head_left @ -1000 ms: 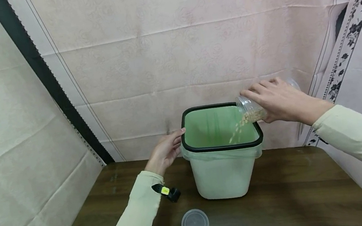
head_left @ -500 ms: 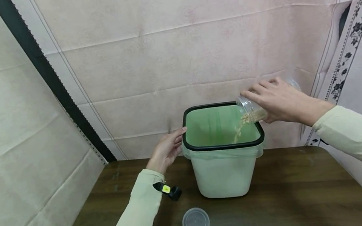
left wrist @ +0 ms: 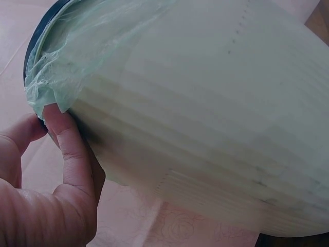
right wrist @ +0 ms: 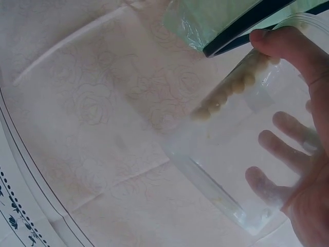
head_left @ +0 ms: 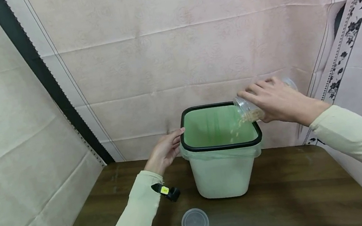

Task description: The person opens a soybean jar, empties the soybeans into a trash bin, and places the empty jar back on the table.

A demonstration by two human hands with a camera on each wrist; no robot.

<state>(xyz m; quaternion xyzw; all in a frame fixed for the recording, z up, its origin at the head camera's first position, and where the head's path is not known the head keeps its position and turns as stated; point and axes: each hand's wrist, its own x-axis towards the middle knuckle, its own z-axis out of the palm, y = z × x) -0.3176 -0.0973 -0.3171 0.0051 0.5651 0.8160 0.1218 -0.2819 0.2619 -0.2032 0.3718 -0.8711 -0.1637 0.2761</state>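
Observation:
A white trash can (head_left: 223,176) with a black rim and a green bag lining stands on the table. My left hand (head_left: 165,152) pinches its rim at the left side, thumb above and fingers on the bag's fold in the left wrist view. My right hand (head_left: 277,101) grips a clear plastic jar (head_left: 244,107), tilted mouth-down over the can's right rim. Pale yellow beans or kernels (right wrist: 231,88) lie along the jar's lower wall, and a few fall from its mouth into the lined can. The can's bottom inside is hidden.
A clear round lid (head_left: 195,223) lies on the dark wooden table (head_left: 297,189) in front of the can. Pale patterned cloth (head_left: 159,54) hangs behind and at both sides, close behind the can.
The stream of kernels from the jar has thinned, and fewer remain near its mouth. Both hands keep their holds, and the view shifts slightly.

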